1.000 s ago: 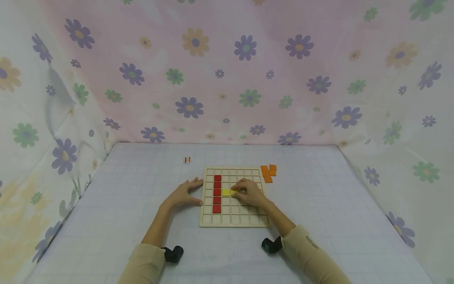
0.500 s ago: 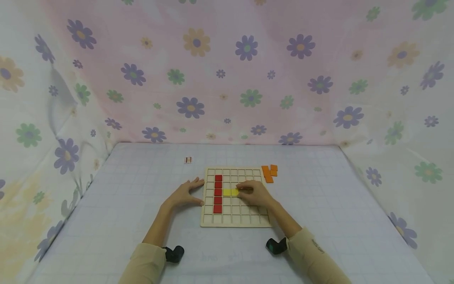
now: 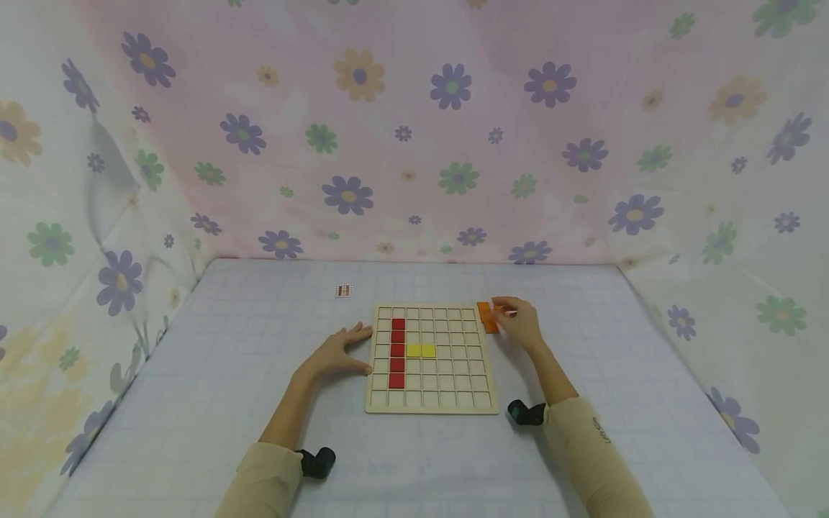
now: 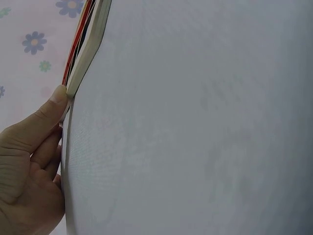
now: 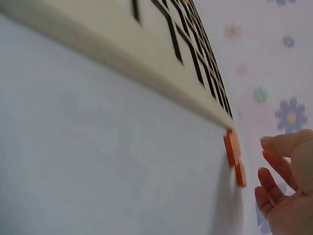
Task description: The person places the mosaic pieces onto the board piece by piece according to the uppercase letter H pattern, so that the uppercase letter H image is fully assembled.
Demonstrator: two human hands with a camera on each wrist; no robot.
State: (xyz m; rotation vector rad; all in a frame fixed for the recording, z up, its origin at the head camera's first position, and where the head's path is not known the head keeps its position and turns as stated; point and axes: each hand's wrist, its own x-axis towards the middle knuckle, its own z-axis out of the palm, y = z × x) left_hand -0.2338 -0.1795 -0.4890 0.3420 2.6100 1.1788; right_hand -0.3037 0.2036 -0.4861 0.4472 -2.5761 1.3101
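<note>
A wooden grid board (image 3: 430,411) lies on the table, with a column of several red tiles (image 3: 398,350) in its cells. Two yellow tiles (image 3: 421,351) extend rightward from the middle red one. My left hand (image 3: 332,355) rests at the board's left edge, thumb and fingers spread against it; the left wrist view shows the thumb (image 4: 46,115) at the rim. Past the board's upper right corner, my right hand (image 3: 519,324) is over the orange tiles (image 3: 486,316), covering the smaller ones in the head view. Its fingers (image 5: 281,146) are loosely bent and apart, holding nothing visible.
A small printed card (image 3: 345,291) lies beyond the board's upper left corner. Flowered cloth (image 3: 414,173) rises behind the table and along both sides. Dark wrist cameras (image 3: 317,462) stick out from both sleeves.
My right hand has let go of the second yellow tile, now lying in its cell, and moved right and away to the orange tiles. The left hand has stayed at the board's edge.
</note>
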